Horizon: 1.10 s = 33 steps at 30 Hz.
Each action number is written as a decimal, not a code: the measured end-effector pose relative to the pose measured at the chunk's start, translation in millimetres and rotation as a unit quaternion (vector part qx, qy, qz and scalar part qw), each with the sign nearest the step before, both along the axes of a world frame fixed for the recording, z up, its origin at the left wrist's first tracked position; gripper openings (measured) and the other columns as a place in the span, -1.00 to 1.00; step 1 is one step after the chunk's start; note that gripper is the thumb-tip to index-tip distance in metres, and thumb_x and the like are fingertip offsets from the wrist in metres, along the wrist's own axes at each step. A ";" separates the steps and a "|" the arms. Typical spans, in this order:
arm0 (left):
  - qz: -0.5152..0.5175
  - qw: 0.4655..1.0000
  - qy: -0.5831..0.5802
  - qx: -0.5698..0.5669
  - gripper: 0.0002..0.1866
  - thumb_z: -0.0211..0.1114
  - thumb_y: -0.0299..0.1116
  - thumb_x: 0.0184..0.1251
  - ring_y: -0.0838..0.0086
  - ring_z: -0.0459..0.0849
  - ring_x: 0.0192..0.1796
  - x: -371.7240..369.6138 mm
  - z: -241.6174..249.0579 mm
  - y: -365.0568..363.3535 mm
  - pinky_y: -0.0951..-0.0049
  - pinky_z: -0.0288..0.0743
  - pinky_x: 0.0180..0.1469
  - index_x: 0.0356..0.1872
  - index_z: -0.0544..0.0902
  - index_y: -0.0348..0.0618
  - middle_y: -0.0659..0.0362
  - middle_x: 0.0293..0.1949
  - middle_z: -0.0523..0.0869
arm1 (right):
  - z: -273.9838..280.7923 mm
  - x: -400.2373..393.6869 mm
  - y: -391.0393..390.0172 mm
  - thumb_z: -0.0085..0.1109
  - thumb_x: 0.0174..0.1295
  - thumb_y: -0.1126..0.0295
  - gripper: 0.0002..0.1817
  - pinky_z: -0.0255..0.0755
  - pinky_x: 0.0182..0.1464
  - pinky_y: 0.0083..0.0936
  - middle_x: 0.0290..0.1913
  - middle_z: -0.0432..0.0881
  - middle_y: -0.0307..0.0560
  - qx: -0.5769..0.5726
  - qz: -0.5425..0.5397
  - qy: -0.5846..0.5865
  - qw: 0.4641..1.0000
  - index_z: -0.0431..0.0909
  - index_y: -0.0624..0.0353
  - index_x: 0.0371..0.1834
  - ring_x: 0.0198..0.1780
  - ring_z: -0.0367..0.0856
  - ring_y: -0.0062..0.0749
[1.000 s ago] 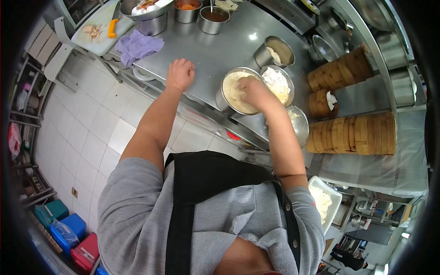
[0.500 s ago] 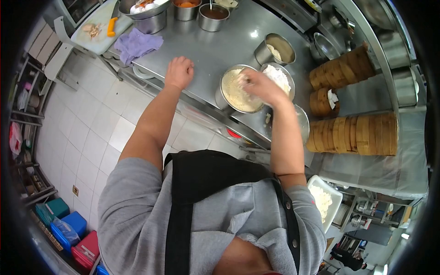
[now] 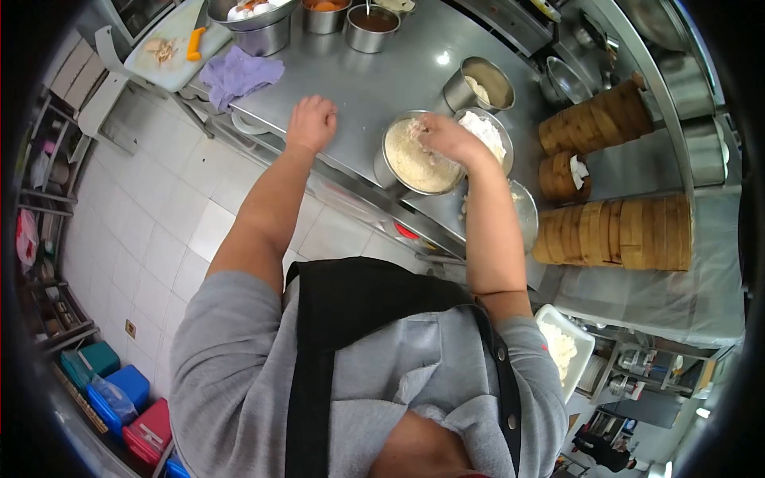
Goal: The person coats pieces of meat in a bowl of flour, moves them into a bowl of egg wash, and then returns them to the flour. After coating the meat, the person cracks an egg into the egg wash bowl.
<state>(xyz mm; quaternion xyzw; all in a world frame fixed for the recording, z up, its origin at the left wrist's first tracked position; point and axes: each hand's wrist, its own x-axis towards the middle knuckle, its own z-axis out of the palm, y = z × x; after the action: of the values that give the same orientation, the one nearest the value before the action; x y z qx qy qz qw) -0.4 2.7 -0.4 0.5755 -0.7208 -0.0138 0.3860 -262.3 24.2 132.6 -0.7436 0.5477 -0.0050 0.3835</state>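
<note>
My left hand point(image 3: 312, 126) rests on the front edge of the steel counter, its fingers curled into a loose fist with nothing seen in it. Over the far right rim of a steel pot point(image 3: 383, 169) reaches my right hand point(image 3: 451, 140). Its fingers are bent together around some pale crumbs, and crumbs cling to them. Pale yellow, crumbly meal point(image 3: 418, 162) fills much of the pot. Right beside the pot stands a bowl of white powder point(image 3: 482, 134), partly behind my right hand. A metal bowl point(image 3: 523, 213) is half hidden by my right forearm.
A steel pot point(image 3: 460, 94) with pale dough stands behind. Stacked bamboo steamers point(image 3: 613, 233) line the right side. To the left lie a purple cloth point(image 3: 239, 76) and a cutting board point(image 3: 163, 70) with an orange-handled knife point(image 3: 194, 45). Sauce pots point(image 3: 372, 40) stand at the back.
My right hand has shifted slightly up and away within the pot's mouth, and its motion blur is gone. My left hand stays in place.
</note>
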 end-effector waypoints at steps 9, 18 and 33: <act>0.001 1.000 0.000 -0.006 -0.92 0.20 -0.43 0.10 0.21 0.52 -0.10 0.5 -2.9 -3.1 0.21 0.40 -0.01 -0.39 0.63 -0.03 0.20 -0.30 0.59 | 0.7 10.3 -2.2 0.02 0.16 0.33 -0.57 0.40 0.15 -0.25 0.05 0.59 0.27 -0.065 -0.027 0.062 0.996 0.50 0.31 0.07 0.11 0.56 0.05; 0.000 1.000 0.005 0.006 -0.92 0.21 -0.42 0.10 0.23 0.52 -0.08 0.9 -0.6 -1.4 0.21 0.39 0.01 -0.38 0.63 -0.03 0.21 -0.29 0.59 | 3.0 1.6 16.4 0.05 0.09 0.40 -0.62 0.41 0.11 -0.27 -0.03 0.63 0.23 -0.024 -0.001 0.059 0.998 0.52 0.30 -0.01 0.04 0.60 0.03; -0.005 1.000 0.011 0.001 -0.94 0.22 -0.41 0.10 0.23 0.52 -0.07 1.4 1.1 -1.2 0.21 0.38 0.01 -0.39 0.62 -0.04 0.20 -0.27 0.59 | 4.8 2.5 23.7 0.07 0.14 0.33 -0.66 0.42 0.03 -0.34 -0.20 0.65 0.12 0.051 -0.097 -0.078 0.991 0.50 0.27 -0.05 -0.10 0.60 -0.10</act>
<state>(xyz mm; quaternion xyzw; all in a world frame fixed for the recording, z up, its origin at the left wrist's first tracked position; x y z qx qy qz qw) 1.0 1.5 0.7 0.5718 -0.7196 -0.0229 0.3933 -259.7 47.9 137.4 -0.6636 0.5855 -0.0724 0.4601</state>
